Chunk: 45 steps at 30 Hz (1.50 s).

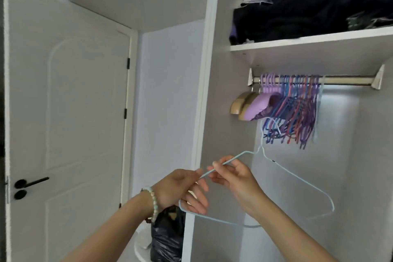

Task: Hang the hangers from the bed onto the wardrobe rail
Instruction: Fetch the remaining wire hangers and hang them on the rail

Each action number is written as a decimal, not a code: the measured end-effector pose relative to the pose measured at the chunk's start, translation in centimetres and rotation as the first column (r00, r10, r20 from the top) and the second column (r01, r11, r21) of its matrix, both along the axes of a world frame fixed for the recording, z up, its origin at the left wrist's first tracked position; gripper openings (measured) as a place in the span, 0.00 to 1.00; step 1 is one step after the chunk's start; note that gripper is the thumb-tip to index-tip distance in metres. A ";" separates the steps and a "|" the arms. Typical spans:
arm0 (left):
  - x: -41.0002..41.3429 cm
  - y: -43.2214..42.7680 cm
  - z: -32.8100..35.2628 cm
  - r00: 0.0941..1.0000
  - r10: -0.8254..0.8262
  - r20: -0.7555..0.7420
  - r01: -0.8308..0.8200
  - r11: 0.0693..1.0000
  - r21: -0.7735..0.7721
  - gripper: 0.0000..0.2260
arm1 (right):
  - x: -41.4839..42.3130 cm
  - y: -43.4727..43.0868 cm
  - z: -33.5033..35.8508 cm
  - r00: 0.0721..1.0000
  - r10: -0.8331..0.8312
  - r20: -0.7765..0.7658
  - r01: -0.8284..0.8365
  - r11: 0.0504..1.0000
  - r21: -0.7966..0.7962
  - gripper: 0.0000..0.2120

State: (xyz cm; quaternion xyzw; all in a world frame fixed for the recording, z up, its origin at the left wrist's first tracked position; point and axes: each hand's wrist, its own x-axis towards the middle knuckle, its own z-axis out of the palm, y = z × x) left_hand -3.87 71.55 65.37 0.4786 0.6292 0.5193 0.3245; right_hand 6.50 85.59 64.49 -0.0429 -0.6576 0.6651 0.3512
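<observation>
1. The left hand (182,189) curls loosely around one arm of a pale blue hanger (295,178), fingers closed on the wire; a beaded bracelet (153,202) circles that wrist
2. The right hand (236,178) pinches the same arm higher up, between thumb and fingertips
3. The hanger is held in front of the open wardrobe, hook pointing up, below the rail (344,80)
4. Many coloured hangers (295,108) crowd the rail's left end
5. The shelf (314,39) above holds dark folded clothes (297,15)
</observation>
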 end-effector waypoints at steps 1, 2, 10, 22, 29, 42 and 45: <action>0.8 1.7 0.5 1.000 -0.008 -0.026 0.008 1.000 0.006 0.20 | 1.0 1.4 0.4 1.000 -0.004 -0.009 0.004 1.000 -0.023 0.03; 1.7 3.3 1.0 0.999 -0.019 -0.049 0.020 1.000 0.013 0.19 | 1.9 2.9 0.7 1.000 -0.007 -0.018 0.007 0.999 -0.042 0.03; 8.5 14.0 3.9 0.998 -0.059 -0.015 0.061 0.987 0.147 0.17 | 7.8 12.2 3.4 0.985 -0.146 -0.095 0.139 0.988 -0.071 0.04; 14.6 25.4 8.0 0.988 -0.114 0.103 0.078 0.950 0.304 0.15 | 12.4 21.7 9.8 0.887 -0.430 -0.170 0.436 0.900 -0.001 0.06; 15.5 30.3 10.2 0.979 -0.103 0.177 0.050 0.959 0.280 0.09 | 12.6 26.0 13.3 0.818 -0.549 -0.173 0.551 0.833 -0.037 0.07; 14.2 34.2 9.2 0.988 0.032 0.148 -0.055 0.987 0.154 0.13 | 11.5 30.1 13.5 0.835 -0.539 0.108 0.549 0.830 -0.098 0.13; 13.8 33.8 9.1 0.990 0.037 0.133 -0.054 0.990 0.131 0.12 | 11.4 30.0 13.3 0.815 -0.564 0.133 0.571 0.821 -0.023 0.15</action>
